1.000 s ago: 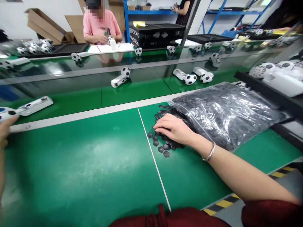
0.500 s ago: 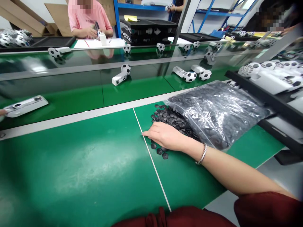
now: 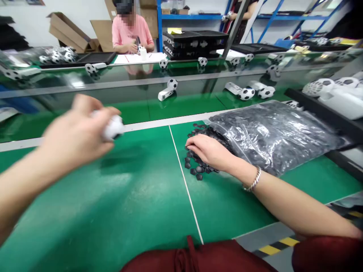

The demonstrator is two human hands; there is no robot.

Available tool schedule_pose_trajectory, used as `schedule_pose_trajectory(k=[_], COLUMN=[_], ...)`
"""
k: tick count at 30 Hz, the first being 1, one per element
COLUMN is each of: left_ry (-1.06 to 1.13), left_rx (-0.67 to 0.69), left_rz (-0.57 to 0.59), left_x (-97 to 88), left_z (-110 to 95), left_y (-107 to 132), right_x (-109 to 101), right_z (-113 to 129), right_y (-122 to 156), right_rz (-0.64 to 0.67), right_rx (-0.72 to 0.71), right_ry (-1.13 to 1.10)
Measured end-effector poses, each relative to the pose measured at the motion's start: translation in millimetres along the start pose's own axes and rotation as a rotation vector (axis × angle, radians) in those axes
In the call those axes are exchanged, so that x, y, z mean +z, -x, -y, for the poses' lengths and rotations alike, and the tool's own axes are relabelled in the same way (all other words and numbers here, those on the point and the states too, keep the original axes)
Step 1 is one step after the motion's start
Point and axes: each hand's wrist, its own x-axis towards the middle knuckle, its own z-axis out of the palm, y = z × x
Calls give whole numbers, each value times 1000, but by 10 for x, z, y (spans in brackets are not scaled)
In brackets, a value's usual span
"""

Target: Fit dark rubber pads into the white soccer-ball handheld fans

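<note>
My left hand (image 3: 76, 132), smeared by motion, is closed around a white piece with a black patch, apparently a soccer-ball-patterned part (image 3: 114, 127); its far end is hidden in the palm. It is raised over the left half of the green mat. My right hand (image 3: 208, 149) hovers at the pile of black pentagon pieces (image 3: 200, 169), thumb and fingertips pinched on what looks like one small dark pentagon. Behind and right of that hand lies a clear plastic bag (image 3: 278, 132) full of the same black pieces, its mouth toward the pile.
A conveyor (image 3: 193, 100) runs across beyond the mat, carrying white parts with soccer-ball ends (image 3: 246, 93). At right, a black tray (image 3: 320, 113) holds more white parts. A co-worker in a pink shirt (image 3: 133, 32) sits opposite. Stacked black trays (image 3: 195, 41) stand behind the conveyor.
My left hand has come in from the left edge, now above the mat with the white ball-ended part. My right hand's fingertips have drawn into a pinch at the pile. The view has shifted left.
</note>
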Motion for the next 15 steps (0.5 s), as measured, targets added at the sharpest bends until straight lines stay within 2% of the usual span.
schedule_pose_trajectory(k=[3,5,8,11,15], left_ry=[-1,112,391,613,629], left_rx=[285,354,332,290,131], left_rz=[102,138,219,270,285], left_x=[175,352,583,701,713], left_z=[-399,-625,-762,-728,-755], left_y=[161,192,169,169,256], right_x=[-70,-77,-21,77,172], right_z=[105,172,248,290,335], right_y=[-34,-62,-87,-73,-5], right_rz=[-56,-87,-94,-90,-146], right_rx=[-41,-32,64,125,98], right_ry=[-106,-222,-483,-729,-660])
